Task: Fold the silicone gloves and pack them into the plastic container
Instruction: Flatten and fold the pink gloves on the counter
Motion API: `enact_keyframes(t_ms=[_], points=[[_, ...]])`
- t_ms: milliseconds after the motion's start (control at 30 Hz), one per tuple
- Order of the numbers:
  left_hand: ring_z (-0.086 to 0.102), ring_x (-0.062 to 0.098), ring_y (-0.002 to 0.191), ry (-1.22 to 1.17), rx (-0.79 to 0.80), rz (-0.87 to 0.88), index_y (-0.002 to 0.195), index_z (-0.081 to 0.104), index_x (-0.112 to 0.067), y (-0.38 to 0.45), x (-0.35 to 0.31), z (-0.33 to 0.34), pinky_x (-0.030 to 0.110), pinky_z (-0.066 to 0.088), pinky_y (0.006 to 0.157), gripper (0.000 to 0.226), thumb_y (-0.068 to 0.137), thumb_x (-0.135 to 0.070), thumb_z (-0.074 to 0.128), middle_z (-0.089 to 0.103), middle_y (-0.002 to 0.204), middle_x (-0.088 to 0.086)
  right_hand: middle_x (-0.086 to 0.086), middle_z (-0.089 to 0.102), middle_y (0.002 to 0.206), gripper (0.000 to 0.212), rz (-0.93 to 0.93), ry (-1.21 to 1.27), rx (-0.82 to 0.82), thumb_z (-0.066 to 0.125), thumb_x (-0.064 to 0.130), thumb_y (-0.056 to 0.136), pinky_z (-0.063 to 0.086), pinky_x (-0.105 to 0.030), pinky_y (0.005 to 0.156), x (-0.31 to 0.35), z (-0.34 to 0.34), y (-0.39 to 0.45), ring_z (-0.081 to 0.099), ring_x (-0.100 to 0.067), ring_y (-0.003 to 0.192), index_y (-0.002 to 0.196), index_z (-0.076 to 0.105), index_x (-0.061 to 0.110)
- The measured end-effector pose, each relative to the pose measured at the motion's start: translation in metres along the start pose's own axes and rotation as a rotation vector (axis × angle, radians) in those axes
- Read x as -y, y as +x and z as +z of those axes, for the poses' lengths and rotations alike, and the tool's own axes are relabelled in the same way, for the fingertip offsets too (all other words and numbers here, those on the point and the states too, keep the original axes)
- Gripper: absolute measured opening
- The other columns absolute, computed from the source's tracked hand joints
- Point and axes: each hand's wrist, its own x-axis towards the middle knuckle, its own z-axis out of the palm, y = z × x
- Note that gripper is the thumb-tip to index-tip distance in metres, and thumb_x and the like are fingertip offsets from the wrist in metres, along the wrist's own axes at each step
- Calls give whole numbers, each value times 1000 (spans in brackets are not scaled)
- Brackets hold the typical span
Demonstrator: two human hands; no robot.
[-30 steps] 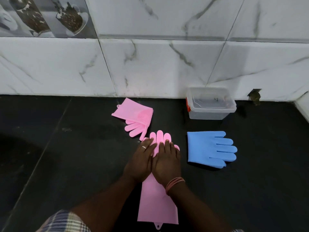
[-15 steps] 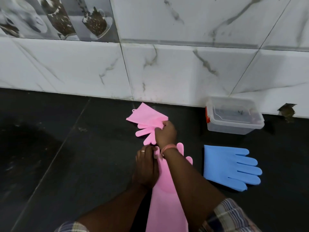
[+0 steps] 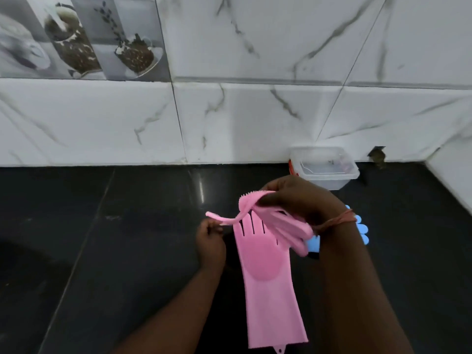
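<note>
Nearest, one pink glove [image 3: 268, 284] lies flat on the dark counter [image 3: 102, 251]. Left hand [image 3: 210, 242] is closed, pinching a finger of the second pink glove [image 3: 275, 221]; right hand [image 3: 298, 200] is clenched around its body, held above the first. Risk: floppy silicone could slip or spring open. Blue glove [image 3: 362, 229] is mostly hidden behind the wrist. Container [image 3: 324, 167] stands by the wall; contents unclear.
</note>
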Motion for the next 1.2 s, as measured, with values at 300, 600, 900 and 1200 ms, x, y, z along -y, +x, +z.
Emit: enact_keyframes(t_ms=[300, 600, 900, 1200], points=[[49, 18, 141, 398, 739, 742, 142, 58, -16, -47, -132, -25, 34, 40, 116, 57, 89, -35, 65, 57, 146, -1, 5, 77, 89, 14, -58, -253, 91, 77, 29, 81, 57, -34, 82, 14, 0, -55, 72, -13, 86, 95, 79, 27], [73, 28, 109, -36, 539, -483, 127, 67, -26, -101, -103, 15, 47, 57, 99, 29, 98, -30, 67, 78, 115, 7, -14, 73, 97, 47, -10, 703, -194, 75, 51, 82, 55, -42, 78, -60, -6, -21, 67, -26, 82, 103, 74, 9], [58, 44, 130, -394, 382, -830, 153, 43, -14, -104, -38, 14, 61, 39, 116, 51, 103, -5, 50, 62, 140, 24, -7, 75, 114, 62, 368, 846, -21, 85, 47, 71, 56, -52, 94, -181, 101, -9, 68, -31, 110, 121, 69, 12], [73, 38, 111, -191, 405, -576, 134, 62, -17, -100, -44, 13, 53, 60, 92, 50, 94, 12, 52, 75, 123, 13, 2, 63, 126, 50, 103, 603, -425, 77, 23, 85, 54, -33, 92, -179, 106, -7, 60, -16, 111, 131, 57, 19]])
